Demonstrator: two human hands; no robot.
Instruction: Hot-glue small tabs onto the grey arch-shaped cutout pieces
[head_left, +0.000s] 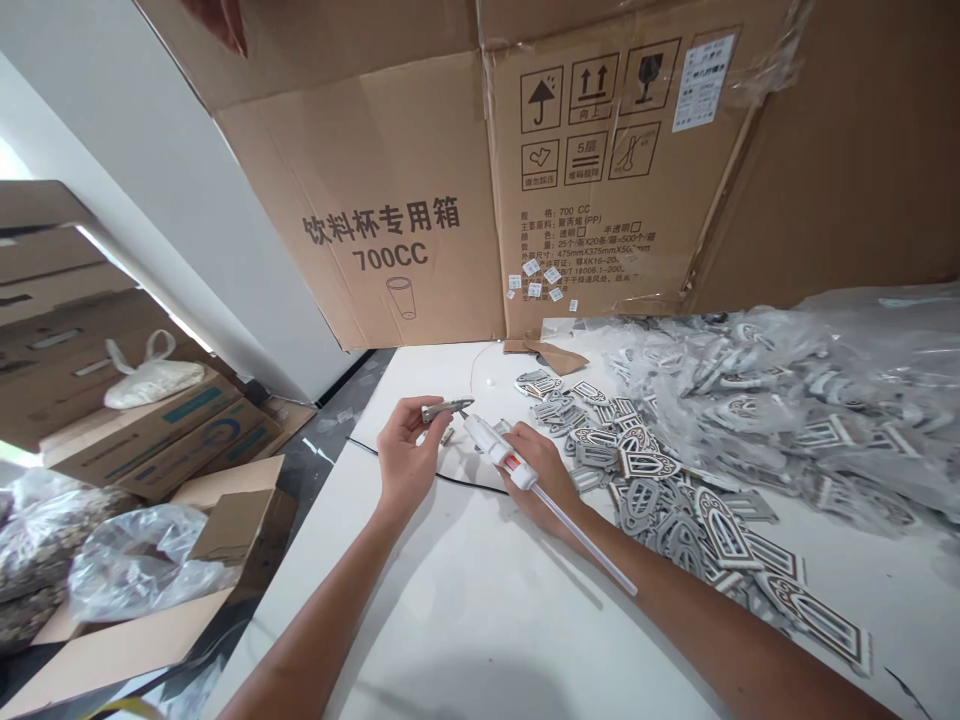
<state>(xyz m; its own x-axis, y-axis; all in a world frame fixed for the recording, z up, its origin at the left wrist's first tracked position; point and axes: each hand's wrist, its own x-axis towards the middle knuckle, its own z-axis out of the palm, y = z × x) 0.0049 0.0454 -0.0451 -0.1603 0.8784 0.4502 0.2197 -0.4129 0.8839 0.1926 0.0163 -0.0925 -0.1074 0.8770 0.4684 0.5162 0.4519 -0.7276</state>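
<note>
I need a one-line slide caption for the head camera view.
Left hand holds a small grey piece, right hand a white glue gun, beside piled grey cut-outs.

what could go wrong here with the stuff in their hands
The black cord across the white table could snag and tug the white glue gun in the right hand. If the gun is hot, its tip is risky so close to the metal-tipped tool in the left hand. Glue could also drip onto the loose grey cut-out shapes.

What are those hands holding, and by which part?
The right hand grips a white glue gun by its body; the left hand pinches a small grey piece.
</note>
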